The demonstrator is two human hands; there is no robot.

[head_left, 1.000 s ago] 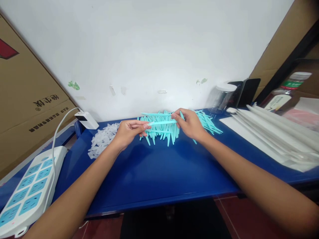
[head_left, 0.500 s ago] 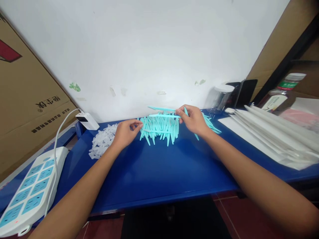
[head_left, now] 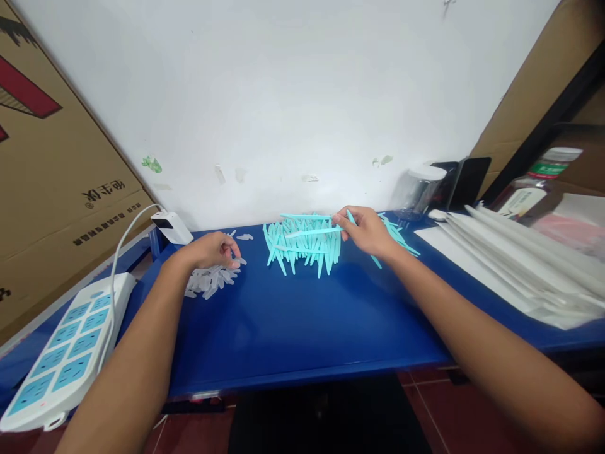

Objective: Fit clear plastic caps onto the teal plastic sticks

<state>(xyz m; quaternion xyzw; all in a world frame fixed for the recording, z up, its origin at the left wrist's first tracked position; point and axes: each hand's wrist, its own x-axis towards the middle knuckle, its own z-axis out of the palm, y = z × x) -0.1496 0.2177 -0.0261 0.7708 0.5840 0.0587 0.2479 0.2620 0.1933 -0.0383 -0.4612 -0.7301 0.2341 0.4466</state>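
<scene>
My left hand [head_left: 213, 250] is over a heap of small translucent plastic caps [head_left: 210, 283] at the left. Its thumb and fingers pinch one translucent cap [head_left: 242, 261], whose tip sticks out to the right. Several slim turquoise eyebrow razors [head_left: 324, 231] are gripped in my right hand [head_left: 365, 229]; two point left, and one runs down behind the fingers. At least one held razor has a pale tip. Below and left of that hand lies a wide pile of turquoise razors [head_left: 302, 244]. More razors [head_left: 399, 234] lie behind my right wrist.
On the blue table [head_left: 283, 340] a white power strip [head_left: 70, 353] and a charger [head_left: 171, 227] stand at the left. A clear jar [head_left: 420, 192], a stack of white envelopes [head_left: 524, 258] and a bottle [head_left: 534, 183] are at the right. A white wall [head_left: 283, 101] rises behind.
My left hand has moved left from the razor pile to the cap heap and now pinches a cap. My right hand keeps its razors, slightly lower in view.
</scene>
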